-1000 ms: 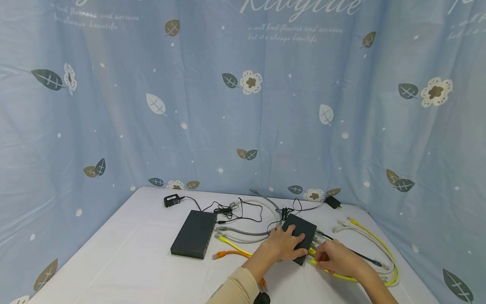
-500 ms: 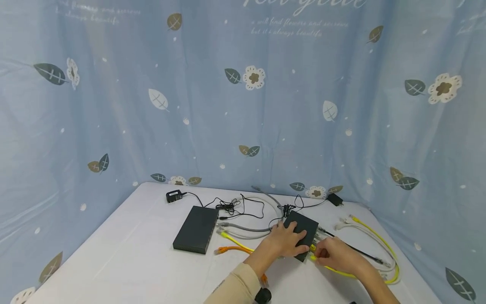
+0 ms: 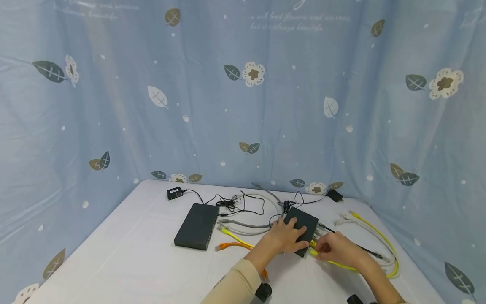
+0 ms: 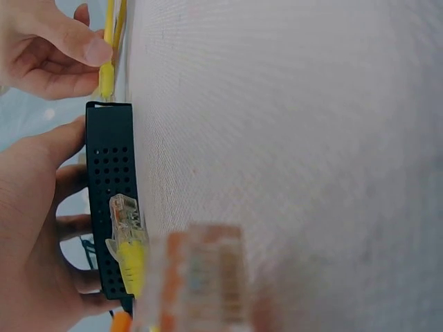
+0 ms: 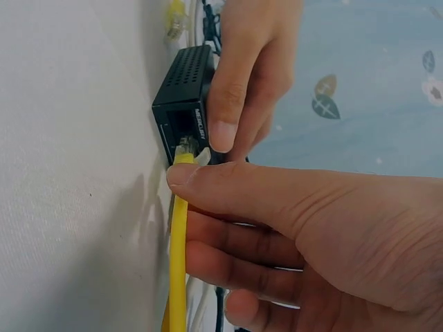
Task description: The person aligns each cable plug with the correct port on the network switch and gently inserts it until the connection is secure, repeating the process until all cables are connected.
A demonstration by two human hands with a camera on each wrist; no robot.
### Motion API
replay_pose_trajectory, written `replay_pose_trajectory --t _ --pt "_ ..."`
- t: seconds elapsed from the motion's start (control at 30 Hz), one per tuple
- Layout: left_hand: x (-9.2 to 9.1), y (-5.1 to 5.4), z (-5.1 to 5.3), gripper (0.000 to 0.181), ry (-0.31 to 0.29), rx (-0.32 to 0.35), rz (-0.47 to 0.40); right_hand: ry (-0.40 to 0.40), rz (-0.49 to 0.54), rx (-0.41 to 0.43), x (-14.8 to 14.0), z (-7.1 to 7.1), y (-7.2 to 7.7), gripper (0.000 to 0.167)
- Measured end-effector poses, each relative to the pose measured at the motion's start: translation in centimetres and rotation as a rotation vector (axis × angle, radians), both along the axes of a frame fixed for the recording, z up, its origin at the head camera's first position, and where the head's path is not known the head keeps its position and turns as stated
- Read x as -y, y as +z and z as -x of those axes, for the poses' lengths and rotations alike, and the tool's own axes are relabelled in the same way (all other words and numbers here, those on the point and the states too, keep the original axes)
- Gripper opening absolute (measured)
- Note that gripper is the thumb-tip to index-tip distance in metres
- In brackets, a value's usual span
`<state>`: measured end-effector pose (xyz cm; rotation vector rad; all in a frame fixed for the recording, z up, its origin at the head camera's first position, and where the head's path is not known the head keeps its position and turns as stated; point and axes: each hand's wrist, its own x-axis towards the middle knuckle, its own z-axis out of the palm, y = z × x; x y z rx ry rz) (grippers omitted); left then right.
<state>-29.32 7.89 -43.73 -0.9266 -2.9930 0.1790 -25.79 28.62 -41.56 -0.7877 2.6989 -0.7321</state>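
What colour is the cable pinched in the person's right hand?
Yellow: the cable ends in a clear plug. The right wrist view shows it best.

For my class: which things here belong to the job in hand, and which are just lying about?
Job in hand:
left hand, resting on the black box on the right
right hand, pinching the yellow cable at that box

Apparently just lying about:
black box on the left
orange cable
far-left power adapter
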Motion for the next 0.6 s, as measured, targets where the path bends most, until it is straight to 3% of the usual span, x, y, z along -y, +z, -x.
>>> replay_pose_trajectory --t 0.6 --pt "0.21 0.64 -0.48 0.060 0.003 0.023 0.004 -0.006 -0.012 -0.007 -0.07 0.08 -0.41 0.005"
